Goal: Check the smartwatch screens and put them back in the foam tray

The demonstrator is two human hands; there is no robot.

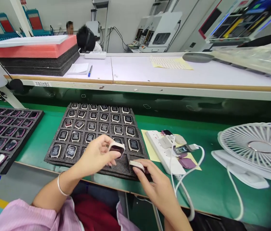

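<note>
My left hand (97,154) pinches a small watch case (117,148) with a dark screen and pale rim, held just above a black foam tray (53,146). The tray holds several rows of similar watch cases, screens up. My right hand (153,183) rests at the tray's near right corner with its fingers closed on another pale watch case (136,165). Both hands are close together, over the tray's empty near pockets.
A second black tray (29,125) of watch cases lies at the left. A white power strip (160,150) with chargers and cables sits to the right, then a white fan (258,149) lying flat. A raised white shelf (173,75) runs behind; a person sits beyond it.
</note>
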